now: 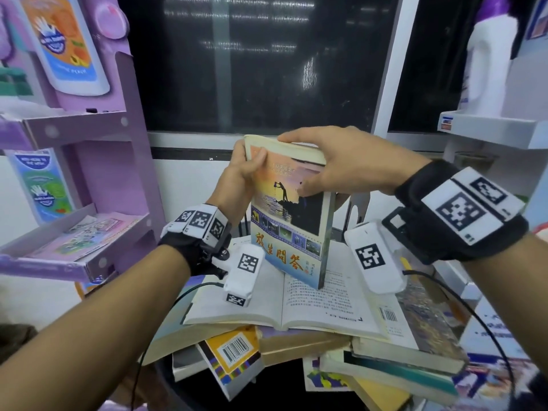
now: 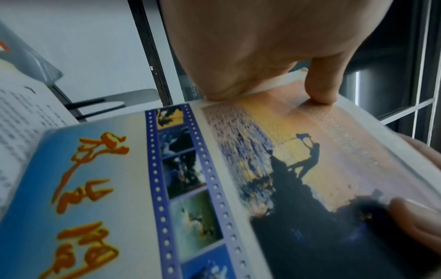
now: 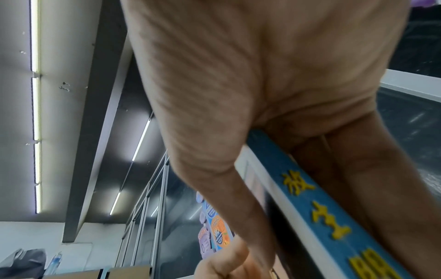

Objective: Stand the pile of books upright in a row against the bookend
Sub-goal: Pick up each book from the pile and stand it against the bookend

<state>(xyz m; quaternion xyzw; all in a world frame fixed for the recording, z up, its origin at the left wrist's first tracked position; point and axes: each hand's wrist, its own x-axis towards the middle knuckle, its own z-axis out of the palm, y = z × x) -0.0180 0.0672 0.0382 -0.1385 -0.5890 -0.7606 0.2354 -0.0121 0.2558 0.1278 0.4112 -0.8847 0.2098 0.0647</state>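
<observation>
Both hands are holding one book [image 1: 289,215] upright, its bottom edge resting on an open book [image 1: 296,298] that tops the pile [image 1: 296,351]. The left hand [image 1: 241,173] is pinching the upper left corner, thumb on the cover. The right hand [image 1: 341,161] is clamping the upper right, at the spine, fingers over the top edge.

Handling, as a judgement: the book is a paperback, light, moderately stiff when closed, with a glossy cover that may be slipping under a loose pinch. Gripping across spine and fore-edge is keeping the pages shut.

The support is poor: the open book's pages are sloping and the pile beneath is lying askew, so the base may be sliding. A grey upright plate [image 1: 360,203], probably the bookend, is showing just behind the book. Shelves [image 1: 89,126] are standing close on the left and right; open room is lying above the pile.
</observation>
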